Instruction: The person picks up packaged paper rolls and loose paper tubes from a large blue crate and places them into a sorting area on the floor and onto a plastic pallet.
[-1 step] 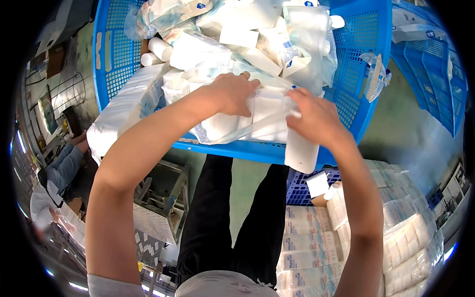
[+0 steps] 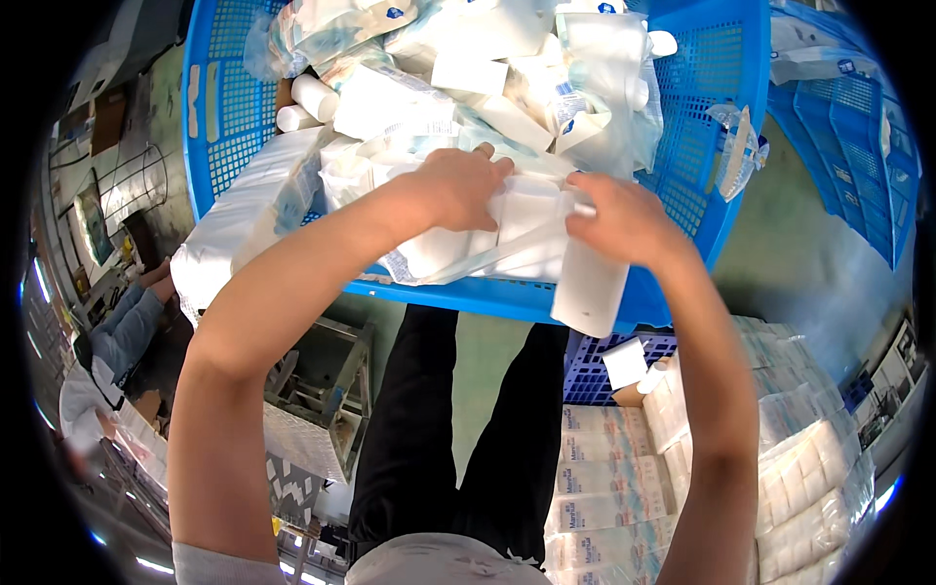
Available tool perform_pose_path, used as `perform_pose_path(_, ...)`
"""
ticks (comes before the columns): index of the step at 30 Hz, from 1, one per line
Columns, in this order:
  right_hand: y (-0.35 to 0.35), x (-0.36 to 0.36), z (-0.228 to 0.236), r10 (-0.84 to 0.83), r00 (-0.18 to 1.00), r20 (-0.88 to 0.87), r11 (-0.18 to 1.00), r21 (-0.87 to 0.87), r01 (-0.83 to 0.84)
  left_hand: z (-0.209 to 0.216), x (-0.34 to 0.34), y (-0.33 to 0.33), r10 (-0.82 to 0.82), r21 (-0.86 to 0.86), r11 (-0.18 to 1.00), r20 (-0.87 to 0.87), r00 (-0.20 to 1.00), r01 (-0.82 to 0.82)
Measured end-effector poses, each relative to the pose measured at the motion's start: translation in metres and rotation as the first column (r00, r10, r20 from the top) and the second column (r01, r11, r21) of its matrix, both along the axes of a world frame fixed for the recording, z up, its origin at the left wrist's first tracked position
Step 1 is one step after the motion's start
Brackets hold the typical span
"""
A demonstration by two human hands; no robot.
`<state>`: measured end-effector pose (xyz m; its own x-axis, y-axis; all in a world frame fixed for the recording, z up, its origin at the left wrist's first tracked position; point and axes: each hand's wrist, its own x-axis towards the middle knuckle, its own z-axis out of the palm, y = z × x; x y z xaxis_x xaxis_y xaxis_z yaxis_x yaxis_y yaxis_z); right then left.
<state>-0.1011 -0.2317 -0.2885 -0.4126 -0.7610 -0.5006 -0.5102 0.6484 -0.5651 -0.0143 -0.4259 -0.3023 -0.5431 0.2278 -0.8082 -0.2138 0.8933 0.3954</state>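
In the head view my left hand (image 2: 458, 190) lies over a clear plastic pack of white paper rolls (image 2: 434, 253), its fingers and thumb curved round the pack. My right hand (image 2: 624, 219) grips a white paper roll (image 2: 591, 288) by its upper end, beside the pack's right end. The roll tilts, and its lower end hangs over the near rim of a blue plastic crate (image 2: 468, 300). Film of the pack stretches between my two hands. What my left fingertips press on is partly hidden.
Loose rolls (image 2: 315, 97) and crumpled wrapped packs (image 2: 395, 102) fill the crate. A long white pack (image 2: 249, 210) leans over its left rim. Wrapped packs (image 2: 604, 487) are stacked low on the right. A metal-framed box (image 2: 312, 419) stands below left; another person (image 2: 93, 400) sits far left.
My right hand and its roll have shifted slightly; the roll's lower end has swung a little left and up. My left hand stays nearly still on the pack.
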Motion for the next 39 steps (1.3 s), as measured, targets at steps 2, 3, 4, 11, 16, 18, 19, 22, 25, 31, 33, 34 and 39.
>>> perform_pose_path(2, -0.01, -0.03, -0.02, -0.076, 0.909, 0.409, 0.953, 0.298, -0.054, -0.003, -0.001, 0.014, 0.007, -0.037, 0.999, 0.005, 1.0, -0.007)
perform_pose_path(3, -0.015, -0.037, -0.029, -0.081, 0.907, 0.413, 0.922, 0.378, -0.09, -0.005, -0.001, 0.02, 0.012, -0.058, 0.998, 0.006, 1.0, -0.012)
perform_pose_path(4, -0.024, -0.043, -0.031, -0.081, 0.907, 0.414, 0.88, 0.457, -0.129, -0.007, -0.002, 0.024, 0.023, -0.076, 0.997, 0.005, 1.0, -0.023)
perform_pose_path(11, -0.039, -0.038, -0.023, 0.252, 0.906, 0.341, 0.697, 0.585, -0.414, -0.013, -0.018, 0.046, 0.034, -0.083, 0.996, 0.119, 0.992, -0.024)
perform_pose_path(16, -0.037, -0.045, -0.01, 0.153, 0.877, 0.455, 0.698, 0.579, -0.422, -0.003, -0.021, 0.065, 0.094, -0.241, 0.969, 0.135, 0.986, -0.059)
perform_pose_path(18, -0.023, -0.046, -0.01, 0.112, 0.85, 0.514, 0.695, 0.571, -0.437, 0.014, -0.006, 0.075, 0.044, -0.257, 0.966, 0.044, 0.998, -0.031)
perform_pose_path(19, -0.019, -0.042, -0.005, 0.113, 0.881, 0.459, 0.722, 0.571, -0.39, 0.021, -0.001, 0.076, 0.017, -0.274, 0.961, -0.003, 1.0, -0.017)
perform_pose_path(22, -0.013, -0.023, 0.013, 0.155, 0.931, 0.33, 0.756, 0.567, -0.327, 0.038, 0.01, 0.082, 0.039, -0.267, 0.962, -0.081, 0.996, -0.059)
perform_pose_path(25, -0.021, -0.013, 0.013, 0.214, 0.932, 0.291, 0.739, 0.576, -0.35, 0.032, 0.001, 0.09, 0.131, -0.327, 0.933, -0.086, 0.988, -0.152)
perform_pose_path(31, 0.001, -0.017, -0.009, 0.141, 0.955, 0.261, 0.79, 0.552, -0.267, -0.023, 0.001, 0.079, 0.144, -0.206, 0.965, -0.111, 0.983, -0.164)
perform_pose_path(33, -0.005, -0.026, -0.009, 0.19, 0.948, 0.255, 0.71, 0.631, -0.312, -0.01, 0.002, 0.067, 0.139, -0.151, 0.975, -0.148, 0.979, -0.161)
perform_pose_path(34, -0.008, -0.026, -0.009, 0.216, 0.944, 0.248, 0.699, 0.636, -0.327, -0.002, 0.002, 0.059, 0.143, -0.097, 0.983, -0.155, 0.978, -0.159)
perform_pose_path(39, -0.01, -0.021, -0.026, 0.384, 0.895, 0.226, 0.558, 0.715, -0.42, -0.007, -0.014, 0.064, 0.053, -0.014, 0.998, -0.263, 0.963, -0.059)
